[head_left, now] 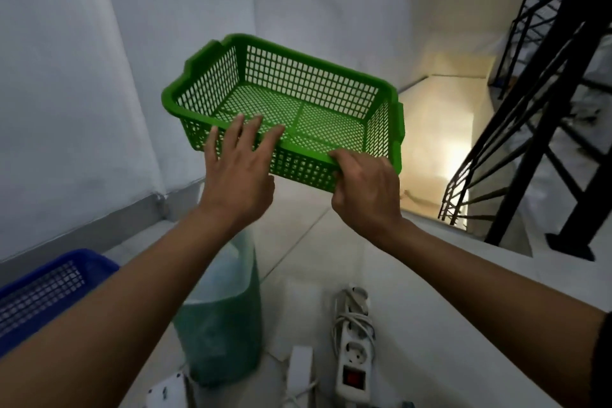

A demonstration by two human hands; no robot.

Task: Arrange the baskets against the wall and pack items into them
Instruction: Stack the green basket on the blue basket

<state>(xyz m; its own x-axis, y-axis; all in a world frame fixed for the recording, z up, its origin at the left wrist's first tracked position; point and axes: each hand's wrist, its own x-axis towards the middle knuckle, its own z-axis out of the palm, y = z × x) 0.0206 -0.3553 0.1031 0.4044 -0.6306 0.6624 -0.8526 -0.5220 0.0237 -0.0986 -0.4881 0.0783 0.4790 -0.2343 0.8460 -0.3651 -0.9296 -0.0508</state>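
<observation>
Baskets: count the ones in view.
2. The green basket is held up by the hands, the blue basket sits at the lower left edge, partly cut off. Others may lie outside the view.

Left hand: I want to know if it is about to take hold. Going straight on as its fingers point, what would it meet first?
Probably the green basket: the left hand, fingers straight, points at its near rim, though depth is unclear.
</observation>
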